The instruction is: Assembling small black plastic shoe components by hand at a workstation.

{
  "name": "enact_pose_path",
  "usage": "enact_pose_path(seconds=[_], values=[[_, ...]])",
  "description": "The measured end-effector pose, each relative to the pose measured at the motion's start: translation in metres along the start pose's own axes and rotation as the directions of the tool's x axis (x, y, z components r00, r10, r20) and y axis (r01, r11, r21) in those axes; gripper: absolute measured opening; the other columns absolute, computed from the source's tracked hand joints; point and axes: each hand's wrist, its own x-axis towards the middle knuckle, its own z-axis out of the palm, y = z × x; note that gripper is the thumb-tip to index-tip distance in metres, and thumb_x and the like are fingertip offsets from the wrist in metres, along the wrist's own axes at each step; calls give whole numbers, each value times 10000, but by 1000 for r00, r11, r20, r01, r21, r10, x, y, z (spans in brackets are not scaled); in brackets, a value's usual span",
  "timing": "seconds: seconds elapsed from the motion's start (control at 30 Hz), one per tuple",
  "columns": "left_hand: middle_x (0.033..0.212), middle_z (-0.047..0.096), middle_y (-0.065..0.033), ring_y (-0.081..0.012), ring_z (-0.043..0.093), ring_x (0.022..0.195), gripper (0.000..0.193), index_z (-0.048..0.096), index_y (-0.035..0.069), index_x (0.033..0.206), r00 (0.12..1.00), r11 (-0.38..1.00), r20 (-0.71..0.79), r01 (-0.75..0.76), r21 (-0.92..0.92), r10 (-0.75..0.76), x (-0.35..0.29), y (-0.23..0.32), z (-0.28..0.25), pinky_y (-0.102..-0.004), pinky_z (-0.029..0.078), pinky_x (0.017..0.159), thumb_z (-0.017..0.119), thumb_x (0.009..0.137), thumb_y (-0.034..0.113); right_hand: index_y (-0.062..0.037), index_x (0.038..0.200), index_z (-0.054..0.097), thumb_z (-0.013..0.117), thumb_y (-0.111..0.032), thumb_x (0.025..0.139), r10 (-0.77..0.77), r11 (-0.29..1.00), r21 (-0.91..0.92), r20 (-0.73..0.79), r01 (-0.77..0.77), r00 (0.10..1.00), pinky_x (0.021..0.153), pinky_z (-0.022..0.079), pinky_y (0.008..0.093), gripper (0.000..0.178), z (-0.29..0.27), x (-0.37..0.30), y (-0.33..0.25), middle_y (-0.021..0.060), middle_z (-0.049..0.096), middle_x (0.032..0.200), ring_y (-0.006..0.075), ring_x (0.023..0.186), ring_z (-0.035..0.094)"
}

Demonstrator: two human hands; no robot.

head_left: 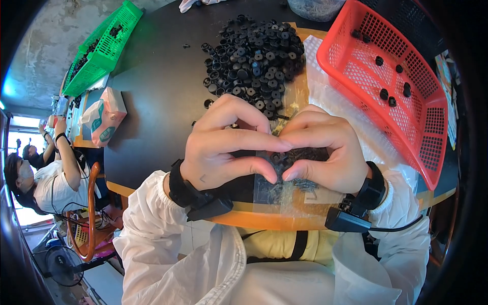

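My left hand (218, 142) and my right hand (328, 147) meet over the near part of the table, fingers bent and index fingertips together. Between the fingertips and thumbs is a small black plastic part (279, 160), partly covered by the fingers; its exact shape is hard to make out. Just beyond my hands lies a large heap of small round black plastic caps (256, 63), some with a hole in the middle. Beneath my hands, a clear plastic bag (272, 195) with small dark pieces rests near the table's front edge.
At right, a red plastic basket (351, 96) holds several black caps and stands on bubble wrap (317, 66). A tissue pack (109, 114) and a green basket (109, 48) of black parts are at left. Another person (56, 183) sits at far left. The table (152, 91) is dark with a wooden edge.
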Motion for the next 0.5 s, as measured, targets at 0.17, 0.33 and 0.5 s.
enact_pose_path(seconds=[0.17, 0.33, 0.5], values=[[844, 574, 35, -142, 521, 765, 367, 770, 154, 946, 999, 999, 35, -35, 35, 34, 3, 3, 1, -265, 418, 657, 839, 600, 254, -37, 976, 731, 832, -74, 658, -31, 999, 16, -2, 31, 1000, 754, 490, 319, 336, 1, -1, 3, 89, 687, 905, 222, 835, 634], [780, 560, 4, -153, 540, 691, 290, 739, 100, 863, 996, 995, -23, -88, 57, 89, 1, 8, 7, -285, 420, 621, 837, 621, 226, -23, 957, 731, 800, -18, 645, -31, 998, 59, -24, 33, 999, 683, 497, 302, 320, 5, -1, 4, 92, 680, 874, 230, 770, 641], [798, 570, -20, -151, 563, 664, 276, 709, 73, 879, 996, 998, -63, -69, -8, 68, 0, 16, 13, -264, 439, 585, 839, 636, 77, -2, 943, 719, 756, 29, 637, -133, 990, -40, -32, 132, 991, 675, 497, 309, 310, 6, -1, -1, 95, 669, 856, 241, 760, 640]])
